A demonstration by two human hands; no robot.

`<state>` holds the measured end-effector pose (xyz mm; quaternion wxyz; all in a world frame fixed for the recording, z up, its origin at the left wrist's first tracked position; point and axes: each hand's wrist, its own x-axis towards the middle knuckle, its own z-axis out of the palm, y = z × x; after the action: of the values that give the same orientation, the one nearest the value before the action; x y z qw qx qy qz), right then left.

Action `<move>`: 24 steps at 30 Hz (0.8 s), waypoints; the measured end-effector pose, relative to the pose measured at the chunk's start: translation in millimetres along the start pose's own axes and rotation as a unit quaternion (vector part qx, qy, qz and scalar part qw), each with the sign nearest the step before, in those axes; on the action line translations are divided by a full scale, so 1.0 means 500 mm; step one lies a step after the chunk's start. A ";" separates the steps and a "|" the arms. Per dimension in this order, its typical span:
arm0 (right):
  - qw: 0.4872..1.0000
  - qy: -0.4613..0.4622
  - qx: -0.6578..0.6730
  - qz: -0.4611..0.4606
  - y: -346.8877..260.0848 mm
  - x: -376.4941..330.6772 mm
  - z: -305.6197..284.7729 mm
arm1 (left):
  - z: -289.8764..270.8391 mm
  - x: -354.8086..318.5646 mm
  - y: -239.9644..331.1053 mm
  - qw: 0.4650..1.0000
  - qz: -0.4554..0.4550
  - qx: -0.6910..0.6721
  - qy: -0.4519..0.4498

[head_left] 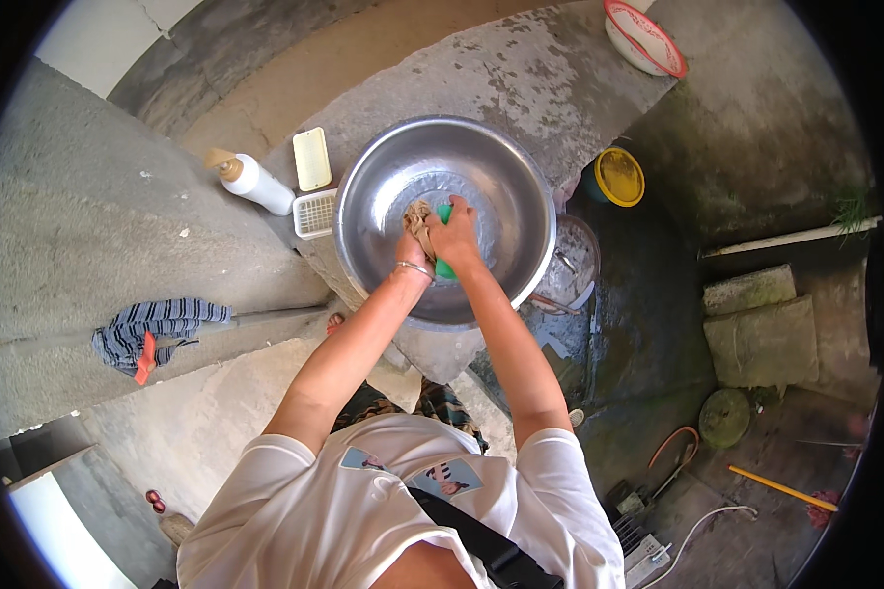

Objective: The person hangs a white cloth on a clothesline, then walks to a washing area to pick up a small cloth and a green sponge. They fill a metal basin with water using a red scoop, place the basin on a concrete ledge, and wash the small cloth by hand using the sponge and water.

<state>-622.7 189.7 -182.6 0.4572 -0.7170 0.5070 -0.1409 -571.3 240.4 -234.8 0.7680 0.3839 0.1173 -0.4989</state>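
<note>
Both my hands work inside the steel basin (pixel 445 218) on the concrete ledge (pixel 550 79). Left hand (pixel 413 240) clutches a beige rag (pixel 420 216); right hand (pixel 455 231) grips a green scrubber (pixel 445 267). Best practice: press firmly, circle outward, steady the rim.

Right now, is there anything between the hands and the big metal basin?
Nothing visible does. Both hands are already inside the metal basin: the right hand grips a green scrubber, and the left hand holds a brownish cloth beside it.

Shiny smooth metal basin (pixel 481 167) on rough, matt concrete ledge (pixel 540 79).
</note>
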 end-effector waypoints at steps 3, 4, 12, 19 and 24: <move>0.998 -0.011 -0.040 -0.045 -0.036 -0.033 -0.027 | -0.026 0.027 0.014 1.000 0.004 -0.020 -0.007; 0.996 -0.016 -0.047 -0.069 -0.049 -0.046 -0.038 | -0.034 0.029 0.015 1.000 0.002 -0.009 -0.015; 0.993 -0.029 0.014 -0.117 0.007 0.035 -0.015 | 0.002 -0.023 0.014 0.991 -0.053 0.084 -0.084; 0.972 -0.013 -0.037 -0.232 -0.020 0.004 -0.015 | -0.035 -0.015 0.042 0.966 -0.111 0.102 -0.208; 0.975 -0.010 -0.038 -0.218 0.007 -0.018 -0.012 | -0.009 -0.015 0.050 0.921 -0.021 0.351 -0.170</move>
<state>-632.7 194.0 -179.5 0.3935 -0.8283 0.3389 -0.2103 -552.5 253.9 -221.6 0.5822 0.5359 -0.1893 -0.5814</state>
